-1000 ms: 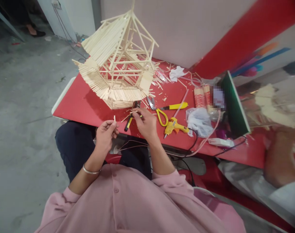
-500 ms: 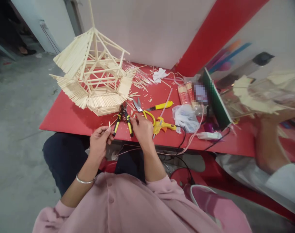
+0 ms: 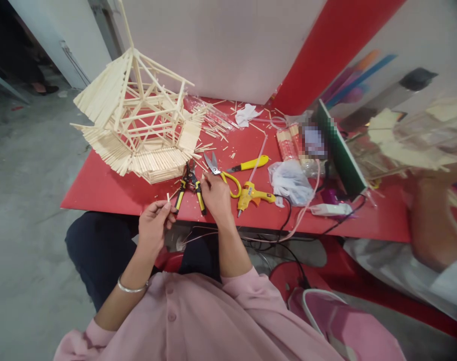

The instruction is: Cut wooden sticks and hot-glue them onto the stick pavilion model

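Observation:
A short piece of wooden stick (image 3: 168, 197) stands up between the thumb and finger of my left hand (image 3: 153, 220), just off the table's front edge. My right hand (image 3: 217, 196) is low over the table, fingers pinched together; a tiny pale bit shows at the tips, too small to name. Between both hands lie pliers (image 3: 190, 188) with black and yellow handles spread apart. Yellow-handled scissors (image 3: 222, 174) lie just beyond my right hand, and a yellow glue gun (image 3: 251, 195) rests to its right. Behind the pliers stands a pavilion model of wooden sticks (image 3: 145, 120), its roof partly covered.
On the red table (image 3: 100, 185) lie a yellow utility knife (image 3: 253, 163), loose sticks (image 3: 216, 120), a crumpled tissue (image 3: 247, 115) and a plastic bag (image 3: 290, 183). A green board (image 3: 339, 150) stands at right. Beyond it a co-worker's arm (image 3: 431, 220) reaches toward another stick model (image 3: 386, 135).
My right hand has shifted slightly left and up, its fingertips now drawn together near the pliers' right handle. My left hand keeps the stick piece. The whole view has moved a little.

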Tool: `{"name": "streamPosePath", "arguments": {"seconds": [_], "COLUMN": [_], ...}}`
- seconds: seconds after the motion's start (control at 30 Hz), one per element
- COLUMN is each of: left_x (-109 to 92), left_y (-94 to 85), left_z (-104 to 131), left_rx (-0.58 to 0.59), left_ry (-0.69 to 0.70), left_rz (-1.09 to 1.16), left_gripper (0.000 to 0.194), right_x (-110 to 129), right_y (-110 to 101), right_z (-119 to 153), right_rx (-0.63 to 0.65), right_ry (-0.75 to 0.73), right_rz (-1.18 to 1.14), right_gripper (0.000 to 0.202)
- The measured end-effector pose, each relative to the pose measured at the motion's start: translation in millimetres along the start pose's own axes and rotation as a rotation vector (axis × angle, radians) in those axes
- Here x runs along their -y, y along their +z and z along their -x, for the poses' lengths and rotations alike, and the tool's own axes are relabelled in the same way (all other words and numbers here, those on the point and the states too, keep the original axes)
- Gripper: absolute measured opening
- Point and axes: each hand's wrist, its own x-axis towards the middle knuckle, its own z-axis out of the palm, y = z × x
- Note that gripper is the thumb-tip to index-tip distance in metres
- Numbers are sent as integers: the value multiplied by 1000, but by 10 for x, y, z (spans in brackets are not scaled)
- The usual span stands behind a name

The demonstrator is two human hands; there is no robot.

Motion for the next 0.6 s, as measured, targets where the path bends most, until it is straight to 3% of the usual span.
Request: {"name": "streamPosePath", "arguments": {"seconds": [0.17, 0.3, 0.37, 0.43, 0.6], "left_x": [-18, -45, -51, -48, -59], "left_y": [7, 6, 25, 61, 99], "left_z": [-17, -42, -48, -43, 8], "left_rx": [3, 16, 23, 37, 58], "left_ry": [-5, 0, -4, -18, -37], "left_rz": [9, 41, 47, 52, 56], "left_gripper": [33, 33, 33, 34, 34], "right_x": [134, 229, 222, 166, -63], "right_y": [-182, -571, -698, -697, -281], "right_z": [24, -133, -427, -846, -1852], "right_rx": [73, 235, 294, 316, 381], "right_ry": [30, -201, -348, -445, -601], "right_rz": [165, 279, 410, 541, 735], "right_gripper": [40, 33, 31, 32, 43]}}
